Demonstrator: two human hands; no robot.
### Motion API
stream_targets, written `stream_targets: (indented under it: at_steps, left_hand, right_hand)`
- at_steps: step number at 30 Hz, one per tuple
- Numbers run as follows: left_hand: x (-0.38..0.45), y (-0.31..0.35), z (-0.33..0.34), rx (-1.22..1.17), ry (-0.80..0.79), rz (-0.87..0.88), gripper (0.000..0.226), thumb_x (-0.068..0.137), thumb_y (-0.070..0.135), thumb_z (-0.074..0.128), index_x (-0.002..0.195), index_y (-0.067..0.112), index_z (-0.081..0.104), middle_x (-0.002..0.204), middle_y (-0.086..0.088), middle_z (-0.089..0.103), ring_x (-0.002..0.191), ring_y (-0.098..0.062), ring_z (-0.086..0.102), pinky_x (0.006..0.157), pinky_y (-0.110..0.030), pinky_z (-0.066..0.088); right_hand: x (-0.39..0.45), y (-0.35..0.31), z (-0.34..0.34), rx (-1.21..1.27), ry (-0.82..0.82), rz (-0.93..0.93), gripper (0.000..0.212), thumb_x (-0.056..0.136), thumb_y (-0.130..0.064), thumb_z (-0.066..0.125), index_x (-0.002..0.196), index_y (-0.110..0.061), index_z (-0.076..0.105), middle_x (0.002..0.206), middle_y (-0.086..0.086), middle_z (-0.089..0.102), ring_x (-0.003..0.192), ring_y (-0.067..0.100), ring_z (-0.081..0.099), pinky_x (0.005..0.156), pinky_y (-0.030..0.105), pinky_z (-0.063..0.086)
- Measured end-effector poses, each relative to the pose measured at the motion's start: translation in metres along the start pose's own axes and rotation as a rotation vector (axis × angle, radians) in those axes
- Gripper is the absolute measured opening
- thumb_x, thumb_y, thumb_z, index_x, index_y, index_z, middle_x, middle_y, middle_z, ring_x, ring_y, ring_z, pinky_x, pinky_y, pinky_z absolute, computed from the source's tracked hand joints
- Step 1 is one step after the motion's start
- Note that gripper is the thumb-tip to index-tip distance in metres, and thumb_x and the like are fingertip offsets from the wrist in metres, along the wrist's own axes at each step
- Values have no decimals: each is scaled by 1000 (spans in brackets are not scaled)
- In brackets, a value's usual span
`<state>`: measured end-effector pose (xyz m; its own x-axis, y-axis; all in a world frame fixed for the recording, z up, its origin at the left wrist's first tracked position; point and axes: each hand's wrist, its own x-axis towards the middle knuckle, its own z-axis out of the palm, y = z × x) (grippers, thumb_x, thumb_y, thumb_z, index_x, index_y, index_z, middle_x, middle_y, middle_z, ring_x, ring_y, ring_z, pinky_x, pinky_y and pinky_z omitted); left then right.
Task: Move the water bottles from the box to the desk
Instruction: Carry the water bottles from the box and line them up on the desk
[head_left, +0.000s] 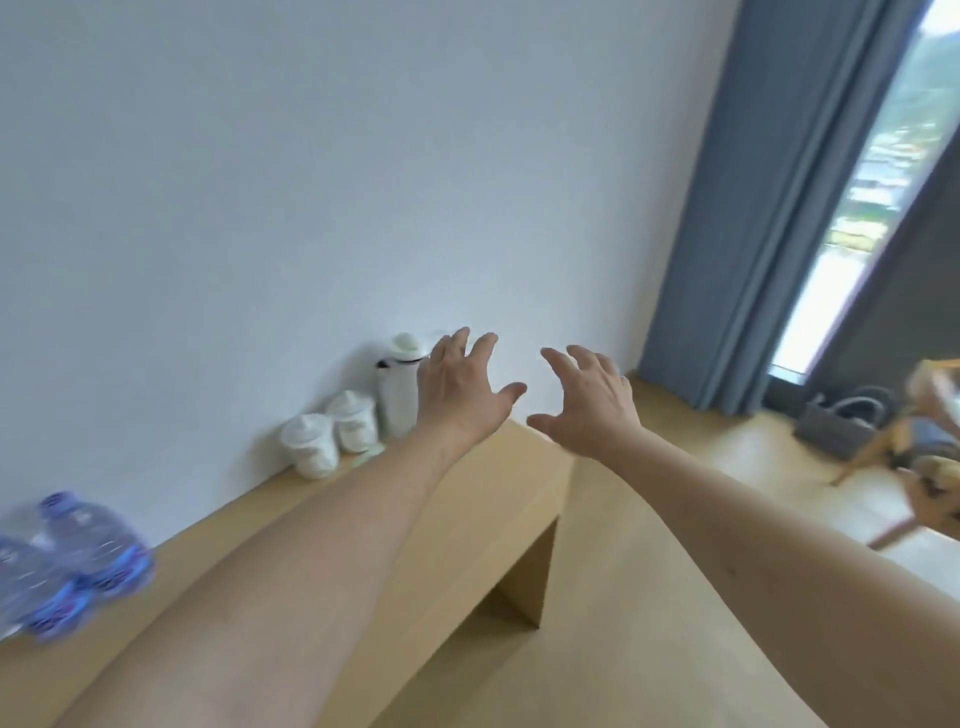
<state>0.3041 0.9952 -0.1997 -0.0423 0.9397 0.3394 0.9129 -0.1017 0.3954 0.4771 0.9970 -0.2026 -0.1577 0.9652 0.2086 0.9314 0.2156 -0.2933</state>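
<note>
Two bare forearms fill the lower frame, reaching forward side by side. Left hand (462, 392): fingers spread and relaxed, thumb out to the right, holding nothing; it hangs above the far right end of the desk (498, 499). Right hand (592, 402): fingers spread and lightly curved, likewise grasping nothing, just past the desk's right edge and above the floor. The two hands sit close together, thumbs facing each other, not touching.

Water bottles (67, 561): clear plastic with blue-purple labels and caps, on the desk's near left part, at the left border of the view. Heavily motion-blurred; probably three of them, count uncertain, and whether they stand or lean I cannot tell. They are well apart from both hands.

Desk: light wood, running along the white wall (311, 182), with an open space under its right end.

Along the desk's back edge, against the wall: two small white lidded jars (332, 434) side by side, then a taller white kettle (399, 389) just right of them, partly hidden by the left hand.

Right side of the view: blue-grey curtain (769, 208) beside a tall window (872, 197). On the wooden floor (649, 571) near it, a grey basket (841, 421) and a blurred wooden chair (924, 462).
</note>
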Motion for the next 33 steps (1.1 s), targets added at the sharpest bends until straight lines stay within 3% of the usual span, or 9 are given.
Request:
stream_targets:
  at_steps: [13, 23, 33]
  left_hand:
    - [-4, 323, 144, -161, -255, 571, 78, 83, 61, 66, 150, 27, 42, 159, -9, 36, 148, -28, 27, 117, -50, 29]
    - [-48, 526, 243, -325, -405, 956, 72, 82, 57, 69, 144, 29, 46, 149, -3, 48, 140, -26, 37, 114, -50, 31]
    - [-49, 707, 325, -426, -583, 1226, 77, 85, 55, 69, 151, 30, 38, 158, -5, 36, 148, -26, 26, 119, -49, 26]
  right_hand:
    - [-131, 274, -117, -153, 171, 583, 97, 77, -57, 75, 155, -34, 23, 161, 4, 26, 146, 30, 23, 116, 47, 26]
    - [-238, 423, -174, -238, 266, 1028, 95, 74, -56, 76, 153, -35, 28, 156, 5, 33, 141, 30, 28, 112, 46, 29]
    - [-268, 555, -223, -278, 314, 1387, 92, 77, -54, 76, 153, -34, 27, 159, 5, 31, 144, 29, 28, 112, 46, 32]
